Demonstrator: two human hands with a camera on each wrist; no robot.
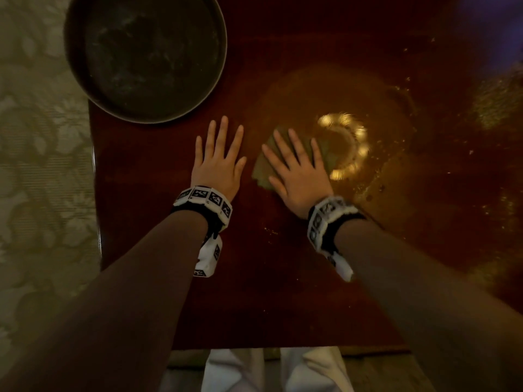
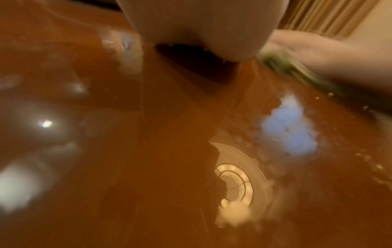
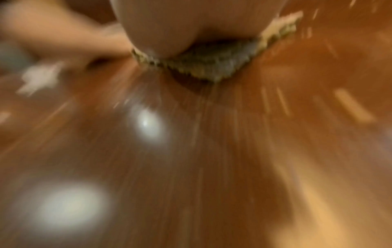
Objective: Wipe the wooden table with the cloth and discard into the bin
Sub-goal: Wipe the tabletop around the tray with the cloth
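Observation:
A dark red wooden table (image 1: 158,278) fills the head view. My right hand (image 1: 297,168) lies flat with straight fingers on a green cloth (image 1: 261,169), pressing it onto the wood near the middle. The cloth (image 3: 203,67) shows under the heel of that hand in the blurred right wrist view. My left hand (image 1: 219,162) rests flat and spread on bare wood just left of the cloth, holding nothing. A round dark bin (image 1: 147,52) stands at the table's far left corner. Fine crumbs (image 1: 368,190) speckle the wood to the right of the cloth.
The table's left edge (image 1: 94,171) borders a pale patterned floor (image 1: 42,165). A ring-shaped lamp reflection (image 1: 348,145) glares on the wood right of my right hand. More crumbs (image 1: 492,106) lie at the far right. My pale trousers (image 1: 277,372) show below the near edge.

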